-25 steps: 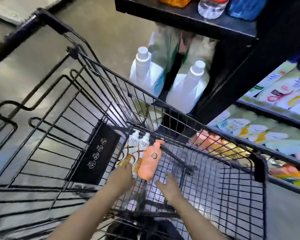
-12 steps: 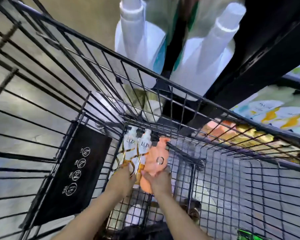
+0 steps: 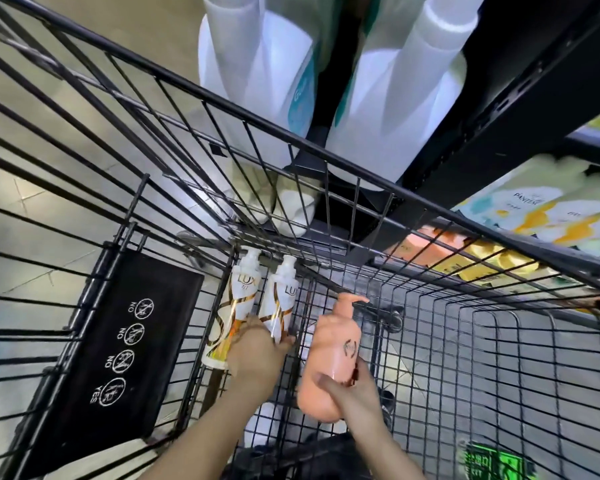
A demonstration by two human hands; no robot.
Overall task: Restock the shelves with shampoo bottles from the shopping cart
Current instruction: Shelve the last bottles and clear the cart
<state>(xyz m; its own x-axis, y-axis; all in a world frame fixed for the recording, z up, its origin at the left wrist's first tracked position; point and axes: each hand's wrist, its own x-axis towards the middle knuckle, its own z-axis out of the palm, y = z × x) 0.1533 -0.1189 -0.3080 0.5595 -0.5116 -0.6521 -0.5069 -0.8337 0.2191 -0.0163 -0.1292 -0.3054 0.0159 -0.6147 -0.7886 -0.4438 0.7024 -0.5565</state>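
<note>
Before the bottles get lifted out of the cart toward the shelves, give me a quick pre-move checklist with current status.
1. Right hand grips peach pump bottle: ok.
2. Left hand grips a white Lux bottle: ok; whether it also holds the other Lux bottle, cannot tell.
3. Peach bottle clear of cart wire: ok, raised.
4. Pump heads intact: ok.
5. Free shelf slot: cannot tell.
6. Cart rim overhead may obstruct lifting: not ok.

Both forearms bare, no sleeves; left hand (image 3: pixel 253 358), right hand (image 3: pixel 352 393) ungloved.
</note>
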